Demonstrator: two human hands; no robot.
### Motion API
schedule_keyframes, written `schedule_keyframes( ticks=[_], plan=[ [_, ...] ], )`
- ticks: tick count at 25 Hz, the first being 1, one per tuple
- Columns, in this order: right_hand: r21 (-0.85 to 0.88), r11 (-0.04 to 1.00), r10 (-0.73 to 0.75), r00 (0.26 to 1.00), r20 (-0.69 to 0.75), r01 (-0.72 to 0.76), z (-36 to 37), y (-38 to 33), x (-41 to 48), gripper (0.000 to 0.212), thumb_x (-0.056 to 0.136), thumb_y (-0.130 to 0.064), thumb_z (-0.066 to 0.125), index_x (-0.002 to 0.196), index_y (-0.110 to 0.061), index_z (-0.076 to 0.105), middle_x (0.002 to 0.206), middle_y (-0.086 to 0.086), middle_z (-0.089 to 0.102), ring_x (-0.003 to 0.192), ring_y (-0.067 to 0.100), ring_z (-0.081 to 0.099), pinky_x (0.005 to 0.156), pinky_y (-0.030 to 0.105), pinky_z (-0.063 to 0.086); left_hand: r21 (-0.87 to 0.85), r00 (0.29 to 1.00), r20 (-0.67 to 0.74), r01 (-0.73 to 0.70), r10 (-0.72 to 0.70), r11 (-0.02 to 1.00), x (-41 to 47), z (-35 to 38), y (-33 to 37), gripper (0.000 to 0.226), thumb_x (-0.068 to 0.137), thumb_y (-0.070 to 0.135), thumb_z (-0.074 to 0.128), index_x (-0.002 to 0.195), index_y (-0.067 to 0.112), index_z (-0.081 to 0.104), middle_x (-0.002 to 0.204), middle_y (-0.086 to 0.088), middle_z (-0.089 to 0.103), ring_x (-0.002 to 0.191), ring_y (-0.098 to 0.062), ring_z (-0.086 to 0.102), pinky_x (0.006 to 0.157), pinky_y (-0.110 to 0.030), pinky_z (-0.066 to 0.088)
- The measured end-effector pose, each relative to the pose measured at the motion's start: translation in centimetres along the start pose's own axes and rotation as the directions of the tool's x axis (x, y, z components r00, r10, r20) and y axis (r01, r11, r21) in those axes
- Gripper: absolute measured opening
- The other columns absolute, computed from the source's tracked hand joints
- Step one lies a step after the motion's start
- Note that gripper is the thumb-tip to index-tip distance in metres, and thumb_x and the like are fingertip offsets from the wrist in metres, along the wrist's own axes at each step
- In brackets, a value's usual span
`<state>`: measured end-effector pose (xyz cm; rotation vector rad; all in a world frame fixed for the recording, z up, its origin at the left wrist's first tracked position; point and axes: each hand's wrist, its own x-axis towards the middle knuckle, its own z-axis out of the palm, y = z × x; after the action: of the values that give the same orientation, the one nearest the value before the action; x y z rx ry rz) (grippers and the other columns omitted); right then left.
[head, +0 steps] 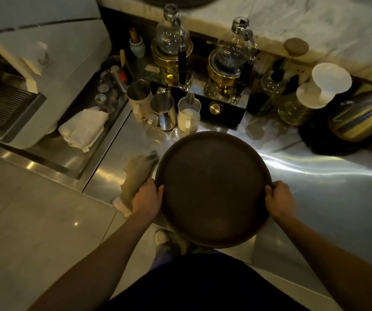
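A crumpled olive-green cloth (136, 173) lies on the brushed steel counter (315, 176), just beside the left hand (147, 197). That hand's fingers curl round the rim of a round, dark brown tray (213, 189), which overhangs the counter's near edge. The right hand (279, 199) grips the opposite rim. The tray seems mid-carry — setting it down calls for keeping it level and short of the steel milk jugs (163, 111) behind.

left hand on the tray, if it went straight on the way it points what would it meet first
Probably the olive cloth, which lies on the steel counter just beyond the left hand gripping the tray; height is unclear, so it might pass over.
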<state>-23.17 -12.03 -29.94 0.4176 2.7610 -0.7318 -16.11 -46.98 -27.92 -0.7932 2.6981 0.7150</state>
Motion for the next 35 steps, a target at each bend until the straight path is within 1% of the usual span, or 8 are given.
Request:
schedule_keyframes(
  ticks=[4,8,10,16,21,27,31,35],
  plan=[
    [-0.047,0.998,0.032,0.999,-0.009,-0.032,-0.3,0.5,-0.4,0.023,0.097,-0.026,0.046,0.098,-0.006,0.057,0.099,0.018,0.06,0.078,0.029,0.06,0.071,0.039,0.05,-0.006,0.997,0.05,-0.055,0.055,0.998,0.8,0.3,0.0,0.022,0.097,0.031,0.05,0.108,0.012,0.052,0.098,-0.007,0.063,0.089,-0.023,0.065,0.079,-0.039,0.054],
    [-0.141,0.989,0.045,0.999,-0.021,-0.048,-0.6,0.0,-0.9,0.025,0.099,-0.023,0.045,0.106,-0.002,0.055,0.108,0.017,0.055,0.082,0.029,0.054,0.071,0.034,0.037,0.065,0.988,0.102,-0.125,0.118,0.99,1.3,0.2,-0.3,0.031,0.097,0.035,0.05,0.117,0.011,0.051,0.115,-0.01,0.052,0.093,-0.025,0.063,0.081,-0.039,0.055],
    [-0.186,0.982,0.031,0.999,-0.015,-0.033,-0.8,-0.2,-1.3,0.027,0.1,-0.024,0.044,0.11,-0.001,0.052,0.112,0.018,0.051,0.089,0.034,0.056,0.072,0.034,0.037,0.079,0.983,0.135,-0.137,0.126,0.987,1.8,0.1,-0.1,0.034,0.097,0.035,0.05,0.12,0.01,0.049,0.12,-0.012,0.048,0.096,-0.026,0.063,0.082,-0.04,0.055],
    [-0.03,0.984,0.178,0.982,0.069,-0.176,0.5,-0.5,-0.9,0.031,0.103,-0.026,0.034,0.113,0.0,0.048,0.095,0.018,0.055,0.079,0.027,0.05,0.071,0.037,0.039,0.032,0.973,0.223,-0.07,0.061,0.997,2.0,1.1,0.4,0.036,0.102,0.031,0.038,0.127,0.005,0.038,0.105,-0.014,0.066,0.092,-0.029,0.067,0.08,-0.042,0.056],
    [-0.007,0.986,0.169,0.981,0.1,-0.169,0.6,0.0,-1.1,0.038,0.104,-0.031,0.031,0.114,0.002,0.049,0.091,0.013,0.051,0.08,0.026,0.05,0.072,0.035,0.039,-0.074,0.97,0.243,0.021,-0.003,0.997,1.5,1.8,0.2,0.036,0.103,0.035,0.031,0.12,0.005,0.041,0.092,-0.009,0.061,0.081,-0.028,0.068,0.073,-0.042,0.058],
    [0.035,0.993,0.112,0.991,0.076,-0.115,0.8,1.0,-2.7,0.04,0.103,-0.033,0.032,0.106,0.001,0.053,0.093,0.02,0.059,0.076,0.026,0.051,0.07,0.033,0.038,-0.037,0.97,0.239,-0.035,0.043,0.999,0.9,1.3,-0.3,0.035,0.104,0.031,0.029,0.117,0.003,0.044,0.084,-0.006,0.061,0.072,-0.023,0.065,0.07,-0.04,0.057],
    [0.112,0.989,0.096,0.995,0.024,-0.098,0.5,1.8,-5.2,0.037,0.103,-0.031,0.035,0.104,0.0,0.055,0.088,0.012,0.055,0.076,0.023,0.051,0.069,0.03,0.037,-0.014,0.98,0.194,-0.05,0.052,0.999,-1.1,0.9,-0.8,0.034,0.104,0.031,0.029,0.112,0.003,0.046,0.088,-0.012,0.066,0.076,-0.027,0.068,0.072,-0.042,0.057],
    [0.189,0.98,0.078,0.996,-0.042,-0.068,-0.8,1.7,-6.6,0.034,0.103,-0.03,0.036,0.097,-0.001,0.054,0.083,0.013,0.054,0.073,0.024,0.05,0.057,0.026,0.032,-0.065,0.984,0.133,-0.108,0.116,0.992,-2.0,-0.4,-0.1,0.033,0.103,0.032,0.03,0.109,0.005,0.048,0.086,-0.014,0.068,0.074,-0.029,0.068,0.068,-0.044,0.057]
  ],
)
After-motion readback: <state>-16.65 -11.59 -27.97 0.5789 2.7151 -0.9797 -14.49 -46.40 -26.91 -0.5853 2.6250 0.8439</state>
